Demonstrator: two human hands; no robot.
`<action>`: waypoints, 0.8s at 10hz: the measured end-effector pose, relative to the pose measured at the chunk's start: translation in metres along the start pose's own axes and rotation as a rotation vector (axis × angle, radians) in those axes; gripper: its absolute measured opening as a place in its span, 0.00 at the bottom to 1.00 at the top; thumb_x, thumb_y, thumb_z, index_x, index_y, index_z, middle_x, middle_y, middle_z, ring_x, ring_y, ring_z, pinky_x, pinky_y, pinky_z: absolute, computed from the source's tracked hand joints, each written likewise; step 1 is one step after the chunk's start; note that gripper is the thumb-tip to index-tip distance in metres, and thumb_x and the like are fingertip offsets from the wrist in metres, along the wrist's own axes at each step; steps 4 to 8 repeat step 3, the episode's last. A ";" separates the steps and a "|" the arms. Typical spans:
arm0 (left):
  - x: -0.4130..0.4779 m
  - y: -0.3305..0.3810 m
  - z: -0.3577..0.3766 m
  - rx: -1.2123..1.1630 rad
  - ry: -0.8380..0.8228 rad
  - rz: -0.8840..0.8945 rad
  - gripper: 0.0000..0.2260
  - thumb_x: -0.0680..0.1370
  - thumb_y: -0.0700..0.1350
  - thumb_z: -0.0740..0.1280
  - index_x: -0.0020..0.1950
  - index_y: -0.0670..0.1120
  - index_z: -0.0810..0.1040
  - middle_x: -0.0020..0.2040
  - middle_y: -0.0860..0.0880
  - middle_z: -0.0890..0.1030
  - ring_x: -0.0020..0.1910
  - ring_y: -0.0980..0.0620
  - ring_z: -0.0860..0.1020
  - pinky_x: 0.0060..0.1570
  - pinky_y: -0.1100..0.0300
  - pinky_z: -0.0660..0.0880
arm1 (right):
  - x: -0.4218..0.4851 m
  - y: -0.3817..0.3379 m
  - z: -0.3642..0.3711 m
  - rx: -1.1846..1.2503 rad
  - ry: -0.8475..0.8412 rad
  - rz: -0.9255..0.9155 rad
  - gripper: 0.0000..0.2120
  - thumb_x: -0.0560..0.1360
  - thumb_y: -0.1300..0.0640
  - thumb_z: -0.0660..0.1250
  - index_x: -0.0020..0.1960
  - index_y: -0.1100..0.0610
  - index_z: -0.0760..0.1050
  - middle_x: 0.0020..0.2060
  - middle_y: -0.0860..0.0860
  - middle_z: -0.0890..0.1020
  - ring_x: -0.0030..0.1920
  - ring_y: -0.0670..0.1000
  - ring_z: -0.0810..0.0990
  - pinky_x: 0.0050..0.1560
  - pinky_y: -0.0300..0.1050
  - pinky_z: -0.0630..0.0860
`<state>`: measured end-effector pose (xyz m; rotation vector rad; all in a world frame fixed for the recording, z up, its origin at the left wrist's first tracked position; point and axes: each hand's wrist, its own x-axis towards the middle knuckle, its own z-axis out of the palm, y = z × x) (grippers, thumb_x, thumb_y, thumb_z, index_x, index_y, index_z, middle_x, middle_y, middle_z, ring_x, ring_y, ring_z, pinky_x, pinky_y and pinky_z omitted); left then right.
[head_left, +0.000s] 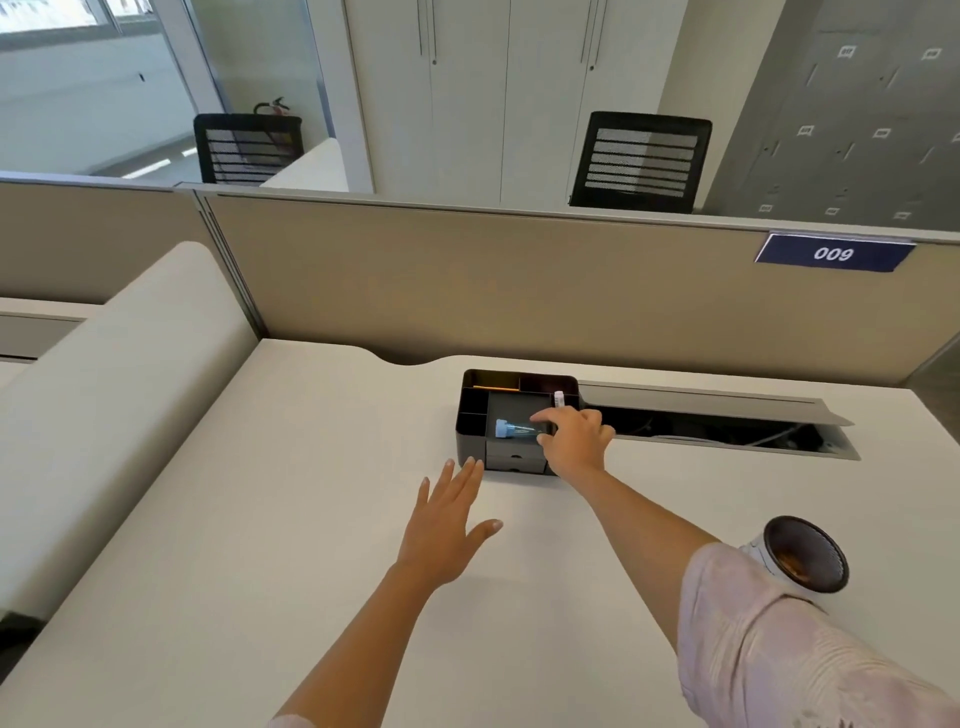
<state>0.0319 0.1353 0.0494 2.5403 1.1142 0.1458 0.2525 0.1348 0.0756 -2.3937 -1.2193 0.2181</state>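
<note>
1. Tube (514, 429): clear with a blue cap, it lies flat in the wide middle tray of the organizer (470, 415), close to the tray's front edge.
2. Its long axis runs side to side across the organizer, with the cap toward the left wall and the bare end toward the right wall.
3. My right hand (574, 439) reaches over the organizer's front right corner. The tube lies to the left of the palm, its bare end pointing into the hand.
4. The forefinger (540, 415) is stretched past the far side of that end and the thumb (544, 440) sits on the near side, with the end between them. I cannot tell whether they have closed on it or stand just clear.
5. My left hand (447, 525) is flat with straight fingers and holds nothing. Its fingertips are just beside the organizer's front left corner.
6. The right hand is plainly the nearer one. I judge the next move turns on pinching across the tube's width at the bare end, then lifting it over the tray's front lip.
7. A white bottle (559, 400) stands upright by the organizer's right wall, just behind my knuckles, and I would need to miss it. A mesh cup (802, 553) lies on its side, well off to the organizer's front right.
</note>
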 end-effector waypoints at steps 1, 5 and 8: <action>0.003 0.005 0.000 -0.003 0.006 -0.004 0.35 0.79 0.65 0.53 0.80 0.52 0.43 0.81 0.53 0.46 0.79 0.49 0.42 0.76 0.47 0.41 | -0.001 0.002 -0.001 0.005 0.005 -0.023 0.15 0.75 0.53 0.71 0.60 0.44 0.78 0.61 0.49 0.79 0.61 0.54 0.69 0.54 0.48 0.60; 0.008 0.019 -0.009 -0.012 0.033 0.025 0.34 0.79 0.64 0.54 0.80 0.52 0.44 0.81 0.53 0.46 0.79 0.49 0.42 0.76 0.47 0.42 | -0.007 0.005 -0.008 0.042 0.028 -0.072 0.16 0.74 0.50 0.72 0.61 0.43 0.77 0.62 0.48 0.78 0.62 0.54 0.69 0.55 0.48 0.59; 0.008 0.019 -0.009 -0.012 0.033 0.025 0.34 0.79 0.64 0.54 0.80 0.52 0.44 0.81 0.53 0.46 0.79 0.49 0.42 0.76 0.47 0.42 | -0.007 0.005 -0.008 0.042 0.028 -0.072 0.16 0.74 0.50 0.72 0.61 0.43 0.77 0.62 0.48 0.78 0.62 0.54 0.69 0.55 0.48 0.59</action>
